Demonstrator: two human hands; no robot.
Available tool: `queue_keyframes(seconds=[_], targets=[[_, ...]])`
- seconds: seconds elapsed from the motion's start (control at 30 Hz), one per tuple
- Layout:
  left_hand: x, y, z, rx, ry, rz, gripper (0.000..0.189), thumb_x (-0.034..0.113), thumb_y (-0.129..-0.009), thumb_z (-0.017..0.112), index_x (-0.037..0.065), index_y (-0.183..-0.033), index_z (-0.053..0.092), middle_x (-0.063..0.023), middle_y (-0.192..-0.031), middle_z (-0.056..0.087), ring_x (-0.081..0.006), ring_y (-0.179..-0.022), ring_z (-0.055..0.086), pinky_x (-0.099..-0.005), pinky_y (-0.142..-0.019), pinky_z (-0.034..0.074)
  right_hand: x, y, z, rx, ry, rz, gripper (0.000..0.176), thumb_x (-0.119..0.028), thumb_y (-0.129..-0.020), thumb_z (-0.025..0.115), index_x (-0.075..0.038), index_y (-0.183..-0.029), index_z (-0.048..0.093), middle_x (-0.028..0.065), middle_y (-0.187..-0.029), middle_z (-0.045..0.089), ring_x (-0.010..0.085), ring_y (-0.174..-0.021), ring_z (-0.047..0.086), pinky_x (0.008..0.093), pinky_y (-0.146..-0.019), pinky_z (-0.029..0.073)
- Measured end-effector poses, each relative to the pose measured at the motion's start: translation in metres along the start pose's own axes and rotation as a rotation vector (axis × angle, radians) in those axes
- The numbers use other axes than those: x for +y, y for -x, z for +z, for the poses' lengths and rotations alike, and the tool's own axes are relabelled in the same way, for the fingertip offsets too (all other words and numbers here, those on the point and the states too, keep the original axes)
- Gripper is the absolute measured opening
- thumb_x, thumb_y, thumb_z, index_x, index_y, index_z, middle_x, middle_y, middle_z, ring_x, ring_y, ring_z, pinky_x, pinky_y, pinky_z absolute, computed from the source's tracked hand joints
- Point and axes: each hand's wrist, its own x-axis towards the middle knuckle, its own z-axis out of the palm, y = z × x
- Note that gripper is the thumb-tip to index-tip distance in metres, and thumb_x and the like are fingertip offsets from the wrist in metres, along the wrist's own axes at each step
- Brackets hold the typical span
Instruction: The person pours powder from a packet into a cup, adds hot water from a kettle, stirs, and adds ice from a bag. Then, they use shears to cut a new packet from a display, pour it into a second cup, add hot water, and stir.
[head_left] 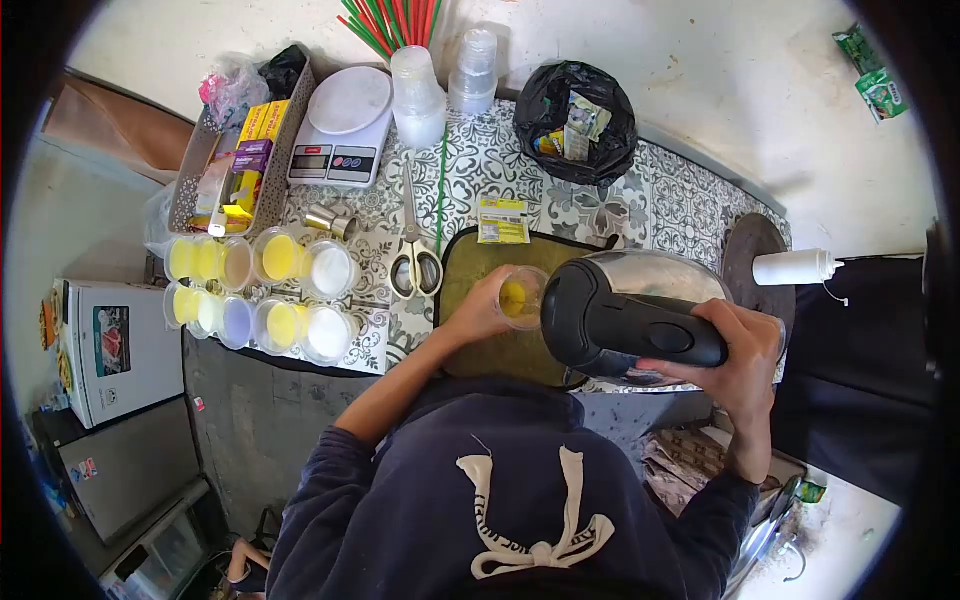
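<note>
My left hand (479,314) is wrapped round a clear plastic cup (532,308) with yellow contents at its bottom. It holds the cup over a dark green mat (470,278). Closed on the black handle of an electric kettle (642,345) is my right hand (735,362). The kettle is tilted, its spout end right at the cup's rim, and its metal body hides part of the mat. Just beyond the mat's far edge lies a yellow sachet (503,222). Scissors (412,265) rest to the left of the mat, blades pointing away from me.
Two rows of filled cups (280,258) stand at the left. Behind them are a metal measuring cup (329,221), a basket (190,190) of boxes and a kitchen scale (343,135). Stacked cups (418,100), straws (395,22) and a black bag (620,120) line the back. A kettle base (745,245) sits right.
</note>
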Motion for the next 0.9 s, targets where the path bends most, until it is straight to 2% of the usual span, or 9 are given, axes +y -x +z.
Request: queue_keyframes(seconds=[0.53, 0.63, 0.7, 0.9], targets=[[0.0064, -0.0014, -0.0008, -0.010, -0.002, 0.028, 0.044, 0.024, -0.065, 0.078, 0.006, -0.098, 0.055, -0.0089, -0.102, 0.057, -0.0222, -0.095, 0.057, -0.0321, -0.083, 0.044, 0.0034, 0.0008, -0.0006, -0.001, 0.012, 0.003, 0.045, -0.038, -0.053, 0.083, -0.007, -0.069, 0.056, 0.0043, -0.060, 0.059, 0.0193, -0.049, 0.060, 0.0285, -0.044, 0.046], [0.0078, -0.0019, -0.0011, -0.010, 0.001, 0.045, 0.044, 0.024, -0.065, 0.078, 0.006, -0.099, 0.054, -0.0087, -0.103, 0.057, -0.0217, -0.095, 0.057, -0.0320, -0.084, 0.044, 0.0021, 0.0004, -0.0026, -0.010, 0.022, 0.014, 0.044, -0.038, -0.053, 0.083, -0.007, -0.069, 0.056, 0.0042, -0.059, 0.059, 0.0193, -0.049, 0.060, 0.0285, -0.045, 0.046], [0.0081, -0.0013, -0.0012, -0.017, 0.003, 0.034, 0.046, 0.024, -0.066, 0.078, 0.006, -0.100, 0.054, -0.0088, -0.103, 0.057, -0.0220, -0.095, 0.057, -0.0321, -0.084, 0.044, 0.0013, 0.0011, -0.0042, -0.052, 0.009, 0.050, 0.047, -0.031, -0.049, 0.086, -0.003, -0.074, 0.057, 0.0074, -0.063, 0.060, 0.0203, -0.054, 0.061, 0.0278, -0.049, 0.046], [0.0008, -0.0011, -0.0010, -0.021, -0.034, 0.059, 0.048, 0.024, -0.067, 0.077, 0.005, -0.103, 0.053, -0.0090, -0.104, 0.057, -0.0222, -0.096, 0.056, -0.0319, -0.084, 0.044, -0.0017, -0.0016, -0.0069, -0.052, 0.029, 0.036, 0.047, -0.031, -0.050, 0.085, -0.002, -0.074, 0.057, 0.0073, -0.063, 0.060, 0.0200, -0.054, 0.061, 0.0272, -0.049, 0.046]])
